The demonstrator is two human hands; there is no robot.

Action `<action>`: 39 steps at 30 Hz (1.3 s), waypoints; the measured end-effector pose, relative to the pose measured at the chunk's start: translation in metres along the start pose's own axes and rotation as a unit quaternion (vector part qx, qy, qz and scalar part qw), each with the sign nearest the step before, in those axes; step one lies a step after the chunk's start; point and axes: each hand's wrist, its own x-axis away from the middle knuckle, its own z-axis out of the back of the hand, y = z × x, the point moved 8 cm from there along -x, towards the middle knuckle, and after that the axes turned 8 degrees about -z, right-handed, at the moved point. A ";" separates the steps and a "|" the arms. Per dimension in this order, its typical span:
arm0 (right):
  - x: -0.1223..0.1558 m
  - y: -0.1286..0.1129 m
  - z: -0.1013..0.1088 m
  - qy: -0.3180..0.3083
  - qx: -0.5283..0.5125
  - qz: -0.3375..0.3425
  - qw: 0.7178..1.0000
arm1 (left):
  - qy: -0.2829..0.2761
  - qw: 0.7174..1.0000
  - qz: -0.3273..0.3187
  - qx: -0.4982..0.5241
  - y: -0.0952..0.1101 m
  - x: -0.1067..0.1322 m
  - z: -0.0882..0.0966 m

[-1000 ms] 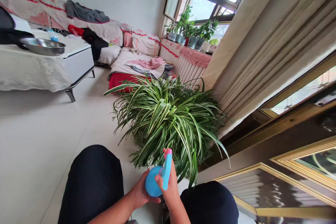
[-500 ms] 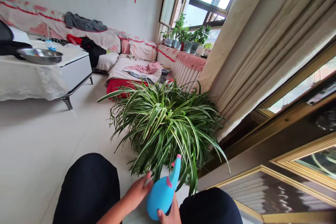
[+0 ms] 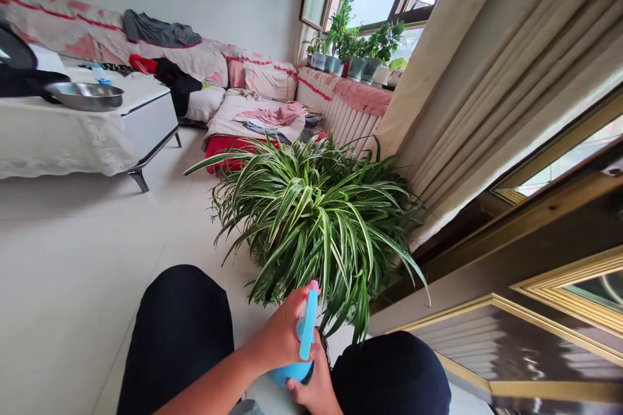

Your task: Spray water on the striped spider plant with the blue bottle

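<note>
Change over the last second: the two hands have traded places on the blue spray bottle point(image 3: 287, 374). One second ago the right hand point(image 3: 318, 381) was at the sprayer head and the left hand point(image 3: 282, 334) on the body; at half a second the left was off the bottle, the right low on the body. Now the left is wrapped around the sprayer head point(image 3: 307, 327) and the right supports the body from below. Judgement: the handover looks complete, giving the left control of the head, with the right as steadying support. Grip: left fingers are curled around the neck, closed on it; whether the trigger is pressed cannot be told, as the fingers cover it. Right grasps the lower body, thumb along the near side. Position: bottle is between the dark-trousered knees point(image 3: 182, 331), just in front of the spider plant point(image 3: 311, 220), pink tip towards its leaves.
</note>
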 end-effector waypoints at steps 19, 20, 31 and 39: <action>0.007 0.038 -0.011 0.114 0.065 -0.005 0.991 | 0.027 0.991 0.121 0.057 -0.027 -0.003 0.004; 0.009 0.042 -0.011 0.119 0.066 -0.010 0.991 | 0.034 0.989 0.125 0.067 -0.029 -0.002 0.002; 0.004 0.031 -0.014 0.116 0.050 -0.003 0.992 | 0.124 0.991 0.053 -0.011 -0.010 -0.007 0.014; 0.005 0.026 -0.014 0.090 0.026 0.001 0.996 | 0.130 0.989 0.059 -0.035 -0.014 -0.003 0.012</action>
